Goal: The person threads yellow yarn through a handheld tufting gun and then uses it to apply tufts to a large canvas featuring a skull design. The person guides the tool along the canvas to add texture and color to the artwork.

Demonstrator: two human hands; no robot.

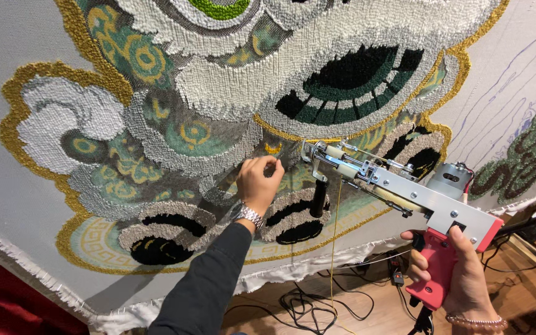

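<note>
Left hand (257, 180) pinches yarn at the rug (218, 111); I see my right hand (460, 273) clamped on the gun (404, 192) — its axis runs toward ten o'clock, tip just beside that pinch.

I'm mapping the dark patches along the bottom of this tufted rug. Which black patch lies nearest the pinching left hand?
The black patch just right of the left hand, behind the tufting gun's black front handle. The others sit farther lower left.

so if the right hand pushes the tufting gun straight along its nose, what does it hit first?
Likely the left hand's fingertips, pinching at the tufted cloth just ahead of the gun's tip. The right hand grips the red handle. Depth is unclear.
</note>
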